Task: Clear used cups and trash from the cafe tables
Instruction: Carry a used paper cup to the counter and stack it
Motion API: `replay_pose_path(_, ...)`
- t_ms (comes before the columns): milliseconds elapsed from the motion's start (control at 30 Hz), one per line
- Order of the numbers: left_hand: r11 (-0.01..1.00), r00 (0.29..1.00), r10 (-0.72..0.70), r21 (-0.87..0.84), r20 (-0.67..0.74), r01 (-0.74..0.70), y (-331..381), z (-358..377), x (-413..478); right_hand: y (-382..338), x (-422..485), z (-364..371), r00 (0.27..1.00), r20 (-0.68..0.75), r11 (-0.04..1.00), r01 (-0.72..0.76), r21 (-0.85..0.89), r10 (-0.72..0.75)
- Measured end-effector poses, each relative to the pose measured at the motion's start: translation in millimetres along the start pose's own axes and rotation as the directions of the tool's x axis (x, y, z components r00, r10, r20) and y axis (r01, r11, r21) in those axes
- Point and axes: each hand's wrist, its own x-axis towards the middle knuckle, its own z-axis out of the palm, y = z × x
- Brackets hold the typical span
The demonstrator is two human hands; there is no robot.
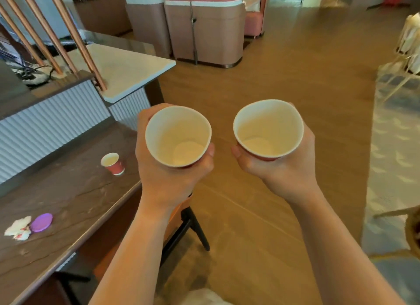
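Note:
My left hand (166,179) grips an upright red paper cup (178,135) with a white, empty inside. A second cup of the same kind (268,127) sits in the grip of my right hand (281,168). Both cups are held side by side above the wooden floor, just right of the dark table (68,204). A third, small red cup (113,163) stands on that table. Near the table's left end lie a crumpled white napkin (18,228) and a purple round lid (41,222).
A chair with black legs (193,227) stands under the table edge below my left arm. A white counter top (127,70) with copper poles rises behind the table. Brown and pink booth seats (204,32) stand far ahead. A pale rug (395,145) lies at right.

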Motion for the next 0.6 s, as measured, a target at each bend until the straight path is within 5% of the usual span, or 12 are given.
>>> replay_pose_path(600, 1.0, 0.986, 0.028, 0.007, -0.164, -0.027, -259.4, 152.6, 236.0, 245.8, 313.9, -1.8, 0.988, 0.146, 0.996, 0.058, -0.065, -0.047)
